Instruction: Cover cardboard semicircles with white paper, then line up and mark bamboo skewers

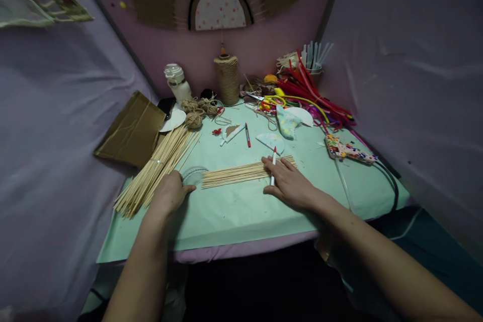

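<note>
A row of thin bamboo sticks (234, 175) lies side by side on the pale green table cover. My right hand (290, 185) rests over the row's right end, fingers partly spread, with a white marker (273, 166) held in it, red tip pointing away from me. At the row's left end is a clear protractor (194, 175). My left hand (170, 195) grips its left edge, fingers curled and thumb stretched out along the near side. A thick bundle of bamboo sticks (158, 168) lies just beyond that hand, tied with a band.
A second marker (247, 136) and fabric-covered pieces (270, 142) lie behind the row. Twine balls (194, 119), a twine spool (227, 80), a white bottle (178, 83) and scissors (260, 96) stand or lie farther back. A flower-patterned glue gun (349, 151) with a cord is at right; cardboard (130, 131) at left.
</note>
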The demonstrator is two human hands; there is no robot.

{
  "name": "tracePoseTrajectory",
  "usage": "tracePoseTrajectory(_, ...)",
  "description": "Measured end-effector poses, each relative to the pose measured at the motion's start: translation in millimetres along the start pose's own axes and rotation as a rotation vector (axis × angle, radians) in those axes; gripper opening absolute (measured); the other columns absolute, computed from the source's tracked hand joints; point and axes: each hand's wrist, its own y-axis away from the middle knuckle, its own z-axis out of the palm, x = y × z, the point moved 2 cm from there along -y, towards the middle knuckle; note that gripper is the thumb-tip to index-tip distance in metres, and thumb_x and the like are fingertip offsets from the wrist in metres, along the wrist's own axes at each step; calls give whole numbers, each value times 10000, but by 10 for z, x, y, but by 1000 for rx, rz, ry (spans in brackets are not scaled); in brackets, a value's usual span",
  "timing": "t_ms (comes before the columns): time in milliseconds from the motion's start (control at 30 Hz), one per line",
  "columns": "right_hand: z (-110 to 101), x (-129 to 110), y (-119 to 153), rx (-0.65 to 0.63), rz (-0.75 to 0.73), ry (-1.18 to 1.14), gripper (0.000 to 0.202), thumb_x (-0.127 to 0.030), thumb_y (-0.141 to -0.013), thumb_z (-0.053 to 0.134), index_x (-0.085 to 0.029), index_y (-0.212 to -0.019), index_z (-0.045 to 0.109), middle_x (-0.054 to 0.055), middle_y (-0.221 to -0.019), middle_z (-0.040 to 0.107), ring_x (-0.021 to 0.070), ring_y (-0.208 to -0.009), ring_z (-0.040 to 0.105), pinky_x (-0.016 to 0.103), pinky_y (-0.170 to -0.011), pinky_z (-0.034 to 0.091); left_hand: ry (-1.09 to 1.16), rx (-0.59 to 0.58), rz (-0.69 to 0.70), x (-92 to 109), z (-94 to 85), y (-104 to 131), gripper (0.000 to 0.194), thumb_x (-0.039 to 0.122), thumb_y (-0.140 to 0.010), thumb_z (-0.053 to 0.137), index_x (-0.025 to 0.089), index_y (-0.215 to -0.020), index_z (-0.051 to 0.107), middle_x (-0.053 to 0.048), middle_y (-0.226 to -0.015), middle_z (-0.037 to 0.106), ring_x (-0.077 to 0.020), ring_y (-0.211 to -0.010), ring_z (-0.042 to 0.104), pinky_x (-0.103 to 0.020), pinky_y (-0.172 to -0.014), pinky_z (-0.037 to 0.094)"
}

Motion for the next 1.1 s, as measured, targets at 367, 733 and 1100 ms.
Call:
tracePoseTrajectory(367, 20, 30, 4, -5, 3, -16, 721, -486, -883, 535, -173, -1472, 262, 139, -1522, 347, 277, -1409, 301, 501, -1166, 196, 1022, 93, 94, 658, -229, 274, 807, 170, -778, 596, 201, -1457, 161, 69, -662, 607, -123, -528, 610, -243, -570, 494)
tracePoseTrajectory(733, 71, 63, 7, 32, -28, -4, 710, -515, -902, 488, -139, -1468, 279, 167, -1508, 362, 287, -1408, 301, 516, -1153, 209, 447, 44, 278, 1534, 262, 382, 665, 321, -868, 531, 68, -1440, 306, -135, -882, 723, -287, -891, 683, -363, -781, 481)
tracePoseTrajectory(1100, 50, 49, 16, 28, -15, -4, 768, -526, -879, 529, -147, -1485, 248, 165, -1512, 356, 285, -1412, 293, 500, -1158, 209, 269, 261, 587, 1487, 185, 328, 401, 317, -915, 495, 145, -1274, 547, -144, -1251, 614, -257, -1188, 552, -375, -1019, 416)
